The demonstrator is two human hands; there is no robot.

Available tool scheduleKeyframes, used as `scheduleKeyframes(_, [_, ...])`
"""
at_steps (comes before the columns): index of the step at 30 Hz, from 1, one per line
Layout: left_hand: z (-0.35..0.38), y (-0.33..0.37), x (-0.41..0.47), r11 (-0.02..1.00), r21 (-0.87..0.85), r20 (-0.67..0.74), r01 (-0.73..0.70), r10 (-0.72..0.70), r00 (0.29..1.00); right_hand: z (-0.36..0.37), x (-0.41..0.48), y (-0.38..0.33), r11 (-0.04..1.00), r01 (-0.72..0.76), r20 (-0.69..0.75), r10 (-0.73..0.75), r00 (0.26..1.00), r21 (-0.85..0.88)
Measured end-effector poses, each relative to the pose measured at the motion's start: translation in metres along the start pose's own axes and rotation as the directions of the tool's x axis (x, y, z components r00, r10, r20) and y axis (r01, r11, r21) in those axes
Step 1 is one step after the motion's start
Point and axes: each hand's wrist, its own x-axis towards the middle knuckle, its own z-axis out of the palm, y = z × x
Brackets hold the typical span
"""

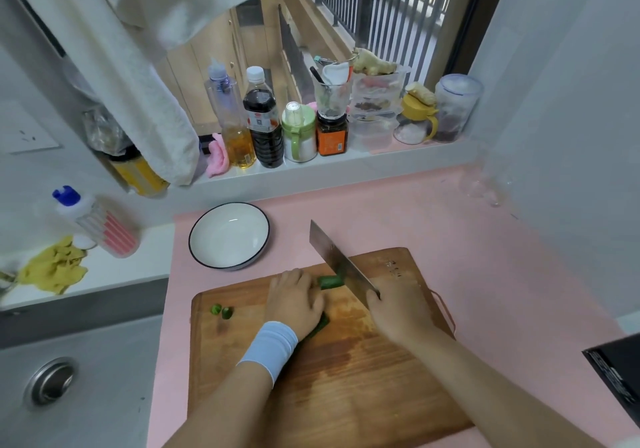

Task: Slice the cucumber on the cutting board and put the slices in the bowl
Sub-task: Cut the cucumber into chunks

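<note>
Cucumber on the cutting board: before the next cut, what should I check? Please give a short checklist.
1. Left hand holds the cucumber down: ok.
2. Right hand grips the cleaver: ok.
3. Blade meets the cucumber beyond the holding hand, green showing between: ok.
4. Left fingers curled back from the blade: cannot tell.
5. Bowl empty, beside the cutting board: ok.
6. Two cut pieces lie away from the blade: ok.

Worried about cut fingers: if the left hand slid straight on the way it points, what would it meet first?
Most likely the knife, which the right hand holds across the cucumber just ahead of the left hand; depth is unclear.
</note>
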Motion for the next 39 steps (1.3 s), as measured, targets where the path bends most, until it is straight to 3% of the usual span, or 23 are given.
scheduleKeyframes(5, [-0.008,0.014,-0.037,0.991,0.131,0.131,-0.01,-0.007,0.991,0.003,-0.025,0.002,0.999,0.016,0.039,-0.017,0.999,0.031])
scheduleKeyframes(9, [-0.003,0.023,-0.049,0.991,0.132,0.112,-0.026,0.011,0.994,0.008,-0.042,0.011,0.998,0.003,0.086,-0.008,0.996,0.067])
scheduleKeyframes(14, [0.013,0.034,-0.058,0.97,-0.025,0.1,-0.243,0.244,0.965,0.006,-0.058,0.024,0.994,-0.004,0.1,-0.006,0.995,0.105])
scheduleKeyframes(17, [0.025,0.039,-0.068,0.934,-0.122,0.012,-0.336,0.34,0.94,0.004,-0.065,0.03,0.996,0.008,0.097,-0.017,0.995,0.092])
scheduleKeyframes(23, [0.033,0.042,-0.092,0.94,-0.189,-0.12,-0.283,0.264,0.957,0.004,-0.074,0.037,0.996,-0.017,0.153,0.004,0.988,0.082])
scheduleKeyframes(39, [0.052,0.039,-0.095,0.928,-0.256,-0.188,-0.271,0.227,0.956,0.015,-0.08,0.037,0.999,0.001,0.226,-0.01,0.974,0.043])
